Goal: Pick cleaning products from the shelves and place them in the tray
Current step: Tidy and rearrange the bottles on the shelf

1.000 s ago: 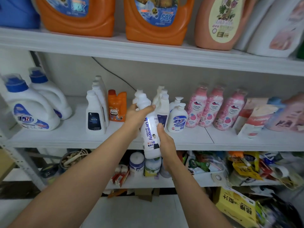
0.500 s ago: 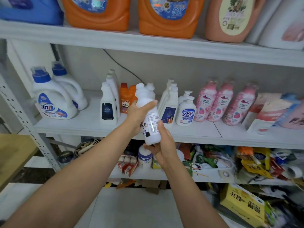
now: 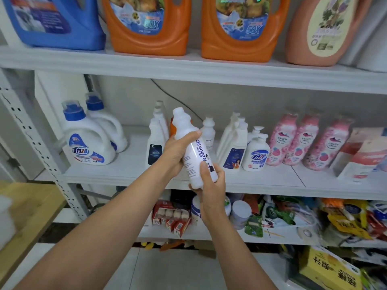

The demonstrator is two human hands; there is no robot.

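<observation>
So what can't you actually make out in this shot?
Head view:
The tray: nowhere in frame.
Orange bottle: mostly hidden behind the held white bottle and left hand.
Top-shelf jugs: tops cut off by upper edge.
Small print on the white bottle: too small to read.

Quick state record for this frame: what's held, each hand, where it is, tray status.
held: white bottle, label "Oil enemy", tilted, cap toward the left
left hand: grips the bottle's upper body
right hand: holds its base, thumb on the label
location: lifted in front of the middle shelf, not resting on it
tray: not in view
</observation>
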